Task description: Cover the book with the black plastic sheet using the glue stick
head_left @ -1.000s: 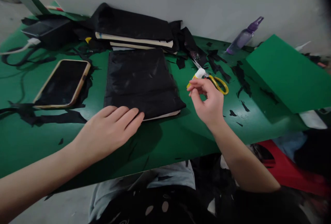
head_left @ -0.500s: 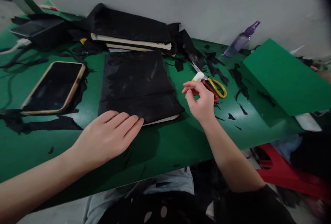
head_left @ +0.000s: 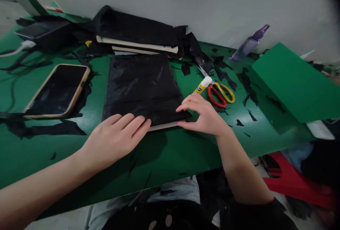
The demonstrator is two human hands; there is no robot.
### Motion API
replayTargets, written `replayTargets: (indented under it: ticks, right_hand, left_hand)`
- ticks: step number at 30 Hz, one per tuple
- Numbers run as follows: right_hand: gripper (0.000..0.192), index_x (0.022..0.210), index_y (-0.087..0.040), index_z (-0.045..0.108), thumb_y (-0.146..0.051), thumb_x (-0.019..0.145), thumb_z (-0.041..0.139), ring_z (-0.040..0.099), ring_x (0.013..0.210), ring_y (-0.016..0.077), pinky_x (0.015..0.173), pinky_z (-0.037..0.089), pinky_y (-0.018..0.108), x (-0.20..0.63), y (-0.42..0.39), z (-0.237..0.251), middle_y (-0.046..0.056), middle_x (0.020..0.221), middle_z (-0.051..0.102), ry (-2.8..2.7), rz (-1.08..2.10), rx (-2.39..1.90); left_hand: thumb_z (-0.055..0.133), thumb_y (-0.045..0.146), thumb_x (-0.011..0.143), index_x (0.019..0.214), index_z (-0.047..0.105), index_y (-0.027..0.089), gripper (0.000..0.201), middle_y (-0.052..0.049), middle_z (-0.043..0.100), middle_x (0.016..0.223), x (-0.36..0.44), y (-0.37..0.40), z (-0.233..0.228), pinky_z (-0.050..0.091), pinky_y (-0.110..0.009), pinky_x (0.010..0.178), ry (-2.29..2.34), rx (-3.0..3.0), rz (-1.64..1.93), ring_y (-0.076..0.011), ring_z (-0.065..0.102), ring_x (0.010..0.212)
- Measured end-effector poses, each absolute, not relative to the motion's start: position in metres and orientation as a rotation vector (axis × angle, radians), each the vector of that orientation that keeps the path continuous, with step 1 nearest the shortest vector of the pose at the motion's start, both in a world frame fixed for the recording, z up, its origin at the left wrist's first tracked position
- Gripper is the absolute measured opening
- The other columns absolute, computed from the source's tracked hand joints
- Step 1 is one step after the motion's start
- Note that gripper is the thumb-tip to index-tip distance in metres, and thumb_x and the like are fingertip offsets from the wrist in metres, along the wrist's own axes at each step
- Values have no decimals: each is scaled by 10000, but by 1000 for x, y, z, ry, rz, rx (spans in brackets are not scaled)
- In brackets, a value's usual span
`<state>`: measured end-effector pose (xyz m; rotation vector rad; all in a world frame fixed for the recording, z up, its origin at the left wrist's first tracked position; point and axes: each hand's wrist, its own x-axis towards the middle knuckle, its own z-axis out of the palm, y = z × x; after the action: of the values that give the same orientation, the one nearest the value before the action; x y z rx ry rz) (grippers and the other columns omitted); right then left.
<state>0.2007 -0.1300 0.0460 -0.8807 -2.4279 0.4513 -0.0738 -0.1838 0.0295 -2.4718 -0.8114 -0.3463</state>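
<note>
A flat, black-covered book or board (head_left: 140,84) lies on the green table, a pale edge showing along its near side. Across its near left edge rests my left hand (head_left: 119,134), fingers laid over the black cover and thumb hidden. At the near right corner is my right hand (head_left: 204,115), thumb and fingers apart; the thumb tip meets the pale edge and the fingers hover by the cover. Just beyond that hand lies a yellow glue stick (head_left: 200,87) with a white cap. Scissors (head_left: 219,94) with red and yellow handles lie beside it.
A phone (head_left: 58,90) lies at left. Behind the book is a stack of black-covered pieces (head_left: 135,28). Black scraps (head_left: 248,84) litter the table. A purple spray bottle (head_left: 248,45) and a green board (head_left: 294,81) stand at right, above a red stool (head_left: 292,180).
My right hand has moved left and nearer to me, from beside the glue stick to the near right corner of the black-covered piece, its fingers spreading. My left hand stays in place.
</note>
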Motion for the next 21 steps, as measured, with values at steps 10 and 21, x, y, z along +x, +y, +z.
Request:
replayTargets:
  ticks: [10,21]
  right_hand:
    - [185,903,-199,569,-116,738,576,470,769,170,783,360,328,200,-127,37,3,754,509,-2557,362,-950]
    - [110,855,-200,527,-118,786,554,457,745,164,749,365,303,202,-128,31,13,745,520,-2564,131,-959]
  left_hand:
    - [440,-7,829,1176,561,200,422,-46,641,1001,-85,-183,35,409,-308,645,-679,-2554,-267,-169,564,752]
    - [477,44,818,1015,650,191,300,-65,625,1062,-95,-183,40,428,-341,686,-605,-2611,-106,-206,563,856]
